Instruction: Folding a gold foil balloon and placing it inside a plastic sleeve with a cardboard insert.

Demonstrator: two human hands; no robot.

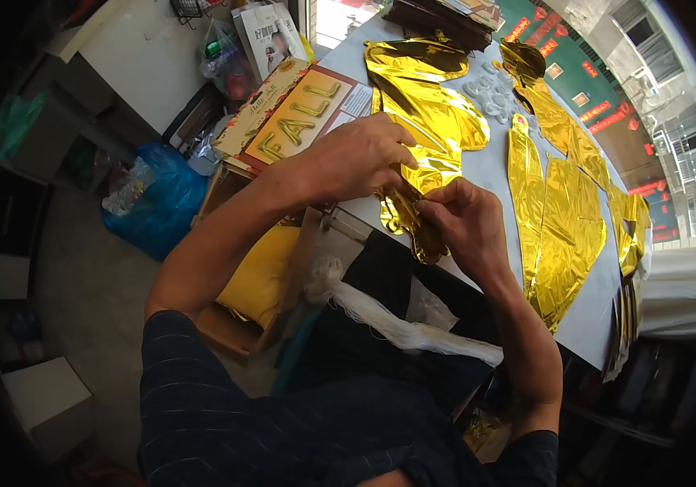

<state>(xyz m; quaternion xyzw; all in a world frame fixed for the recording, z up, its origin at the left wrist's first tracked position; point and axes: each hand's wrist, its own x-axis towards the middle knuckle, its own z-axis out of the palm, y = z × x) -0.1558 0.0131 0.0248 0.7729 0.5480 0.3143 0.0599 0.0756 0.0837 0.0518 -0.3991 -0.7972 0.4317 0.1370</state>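
Observation:
Close to the table's near edge, my left hand (pixel 360 158) and my right hand (pixel 470 219) come together over a flat gold foil balloon (pixel 427 241). The fingers of both hands are closed on it, with the right thumb and forefinger in a pinch. Part of the foil hangs below the fingers. What lies between the left fingertips is partly hidden. Just beyond my hands a larger flat gold foil balloon (pixel 429 97) is spread on the white table (pixel 498 170). More flat gold foil balloons (pixel 563 235) lie to the right.
White coils (pixel 494 93) lie between the balloons. Printed balloon packages (pixel 299 114) stand left of my hands. Below is an open cardboard box (pixel 283 292) with yellow material. A white string bundle (pixel 405 325) hangs across my lap. A blue plastic bag (pixel 157 199) rests at left.

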